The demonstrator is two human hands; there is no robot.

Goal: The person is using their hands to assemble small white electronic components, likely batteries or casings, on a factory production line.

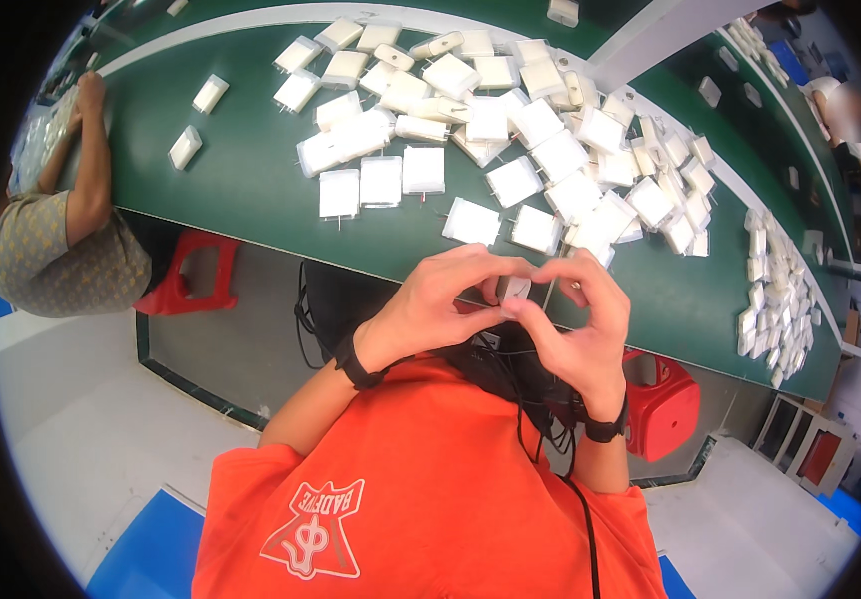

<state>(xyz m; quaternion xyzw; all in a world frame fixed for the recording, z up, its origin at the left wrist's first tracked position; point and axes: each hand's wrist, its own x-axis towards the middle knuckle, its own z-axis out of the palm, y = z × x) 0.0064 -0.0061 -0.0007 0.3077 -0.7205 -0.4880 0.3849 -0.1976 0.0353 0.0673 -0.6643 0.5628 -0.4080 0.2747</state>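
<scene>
Between the fingertips of both hands, close to the table's near edge, is a small white charger block [514, 289] with one end turned up. Film seems to wrap it. My left hand [442, 297] pinches it from the left, thumb below and fingers above. From the right, my right hand [584, 317] closes on it with thumb and forefinger; the fingers partly hide its sides. Just beyond my hands lie several white charger blocks [472, 221] in clear film, thin metal prongs sticking out of some.
The green table [241, 170] carries a large heap of charger blocks [540, 122]; another heap [778, 299] lies far right. Red stools [191, 275] stand under the table edge. A co-worker's arm [91, 170] rests at the left. Black cables [550, 429] hang before my chest.
</scene>
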